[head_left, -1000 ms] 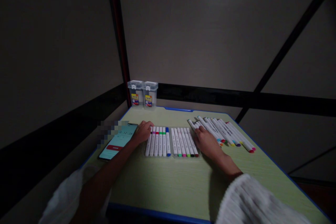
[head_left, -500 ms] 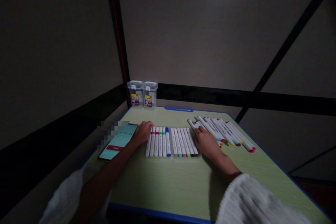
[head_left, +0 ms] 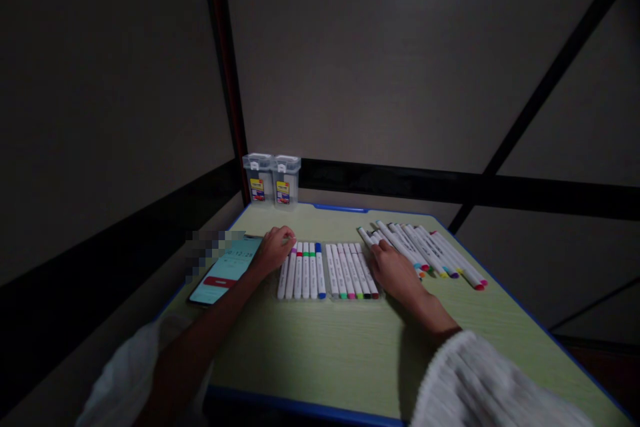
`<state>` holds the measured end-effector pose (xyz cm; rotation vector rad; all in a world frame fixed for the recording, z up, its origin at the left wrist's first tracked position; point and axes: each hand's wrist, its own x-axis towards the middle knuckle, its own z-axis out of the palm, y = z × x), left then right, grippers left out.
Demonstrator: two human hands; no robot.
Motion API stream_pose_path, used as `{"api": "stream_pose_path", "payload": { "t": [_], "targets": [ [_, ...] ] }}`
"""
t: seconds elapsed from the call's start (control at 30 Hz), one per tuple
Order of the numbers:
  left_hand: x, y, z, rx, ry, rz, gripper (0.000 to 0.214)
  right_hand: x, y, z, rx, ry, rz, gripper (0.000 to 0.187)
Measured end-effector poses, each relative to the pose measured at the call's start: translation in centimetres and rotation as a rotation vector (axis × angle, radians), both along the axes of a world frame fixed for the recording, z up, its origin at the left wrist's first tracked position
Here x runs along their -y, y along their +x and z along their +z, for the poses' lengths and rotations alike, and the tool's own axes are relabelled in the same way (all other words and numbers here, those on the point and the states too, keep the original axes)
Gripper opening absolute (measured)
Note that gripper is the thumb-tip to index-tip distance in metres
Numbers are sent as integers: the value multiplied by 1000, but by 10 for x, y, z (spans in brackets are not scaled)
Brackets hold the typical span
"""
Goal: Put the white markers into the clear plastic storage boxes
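Note:
My left hand is at the far left corner of a clear tray of white markers, fingers curled and pinched by the upper marker ends. What lies between those fingertips is hidden. Blue, green, red and purple show on this row. A second clear tray, with more white markers side by side, lies to its right. My right hand has its fingers closed at the left end of a loose marker pile, around a white marker whose far end sticks out past them.
A phone with a running timer lies left, partly behind my left forearm. Two clear lidded boxes stand at the table's far left corner. The light green table has a blue edge, with dark-banded walls close behind and left.
My left hand has lifted slightly, its fingertips shifting at the upper ends of the left row and covering the black band. My right hand stays at the loose markers.

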<state>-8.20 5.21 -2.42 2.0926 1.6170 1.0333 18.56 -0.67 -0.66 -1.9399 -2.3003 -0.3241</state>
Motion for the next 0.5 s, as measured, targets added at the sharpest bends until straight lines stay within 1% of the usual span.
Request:
{"api": "stream_pose_path", "payload": {
  "t": [0.23, 0.5],
  "targets": [
    [2, 3, 6, 242, -33, -35, 7, -1, 2, -1, 8, 1, -1, 21],
    [5, 7, 13, 457, -150, -35, 11, 1, 0, 2, 12, -6, 3, 21]
  ]
}}
